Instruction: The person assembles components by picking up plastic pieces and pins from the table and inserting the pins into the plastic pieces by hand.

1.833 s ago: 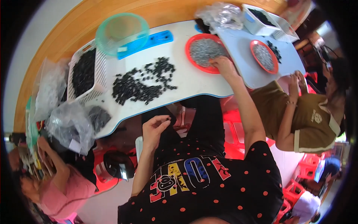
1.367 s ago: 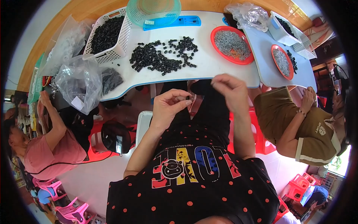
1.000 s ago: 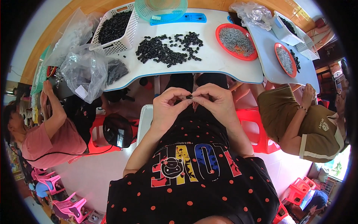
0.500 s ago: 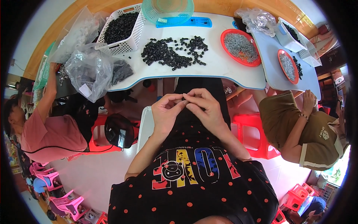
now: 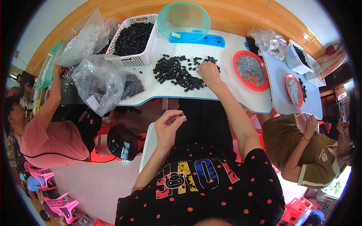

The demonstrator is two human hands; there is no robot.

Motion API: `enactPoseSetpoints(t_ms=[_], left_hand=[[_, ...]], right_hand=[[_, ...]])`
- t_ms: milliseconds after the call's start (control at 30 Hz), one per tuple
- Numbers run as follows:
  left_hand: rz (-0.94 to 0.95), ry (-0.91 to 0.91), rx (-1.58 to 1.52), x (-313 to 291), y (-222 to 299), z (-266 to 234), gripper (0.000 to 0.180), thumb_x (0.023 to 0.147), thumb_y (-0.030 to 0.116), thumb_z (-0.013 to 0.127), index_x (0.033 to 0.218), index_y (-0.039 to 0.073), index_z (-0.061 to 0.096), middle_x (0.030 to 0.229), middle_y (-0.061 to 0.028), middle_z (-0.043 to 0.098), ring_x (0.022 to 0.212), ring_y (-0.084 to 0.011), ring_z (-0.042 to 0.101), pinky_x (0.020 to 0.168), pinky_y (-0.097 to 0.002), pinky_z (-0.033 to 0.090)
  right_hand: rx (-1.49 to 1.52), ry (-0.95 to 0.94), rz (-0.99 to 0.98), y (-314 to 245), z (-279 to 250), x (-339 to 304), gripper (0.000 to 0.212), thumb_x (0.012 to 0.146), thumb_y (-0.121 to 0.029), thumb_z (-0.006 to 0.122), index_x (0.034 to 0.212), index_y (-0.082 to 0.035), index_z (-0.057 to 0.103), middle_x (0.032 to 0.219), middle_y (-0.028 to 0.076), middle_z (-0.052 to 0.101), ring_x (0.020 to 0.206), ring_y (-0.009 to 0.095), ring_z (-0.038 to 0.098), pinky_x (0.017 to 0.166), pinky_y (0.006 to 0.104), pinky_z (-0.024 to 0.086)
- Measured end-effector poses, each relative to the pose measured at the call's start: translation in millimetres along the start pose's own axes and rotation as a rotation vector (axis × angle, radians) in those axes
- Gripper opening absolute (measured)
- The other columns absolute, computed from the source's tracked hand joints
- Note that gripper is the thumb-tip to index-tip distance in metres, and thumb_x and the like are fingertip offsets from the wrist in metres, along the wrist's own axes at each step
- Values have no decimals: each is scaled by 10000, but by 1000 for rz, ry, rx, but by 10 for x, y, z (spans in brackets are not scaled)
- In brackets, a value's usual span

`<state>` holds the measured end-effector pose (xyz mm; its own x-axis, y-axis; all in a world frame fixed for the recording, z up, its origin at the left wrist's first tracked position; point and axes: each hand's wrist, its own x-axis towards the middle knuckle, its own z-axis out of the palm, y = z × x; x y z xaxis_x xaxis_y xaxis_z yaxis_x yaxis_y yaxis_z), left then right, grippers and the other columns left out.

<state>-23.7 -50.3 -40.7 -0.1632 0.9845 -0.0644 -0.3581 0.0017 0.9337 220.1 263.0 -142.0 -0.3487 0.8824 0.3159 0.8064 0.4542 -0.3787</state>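
My left hand is raised over my lap, just in front of the table edge. Thumb and forefinger pinch a small black plastic piece. My right hand is stretched out to the right part of a loose pile of short black cylindrical pieces on the white table. Its fingers are drawn together and point down among the pieces. The fingertips are partly hidden, so what they pinch cannot be made out.
On the table are a white basket of black pieces, plastic bags, a turquoise sieve, a blue tray and a red dish of small clear parts. One person sits at left, another at right.
My hands were together over my lap, fingertips meeting. Now the right hand has moved forward to the pile, while the left stays back holding the small black piece. The view has shifted slightly.
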Motion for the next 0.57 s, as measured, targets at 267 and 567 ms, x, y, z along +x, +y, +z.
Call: enactPoseSetpoints(t_ms=[267,567], left_hand=[[-23,-26,-153,115,54,75,308,1115,-133,878,1406,-31,891,1338,-139,898,1229,-278,899,1142,-413,731],[-28,-270,-321,346,523,249,360,1163,-113,837,1515,-43,863,1600,-220,834,1366,-329,881,1220,-502,729]], right_hand=[[121,-114,21,-89,-221,-1,210,1105,-223,923,1245,-79,984,1122,190,913,1090,324,876,968,482,681],[1435,-107,418,-1837,-2023,-1408,242,1222,-116,859,1391,40,936,1294,140,924,1258,239,858,1254,419,639]])
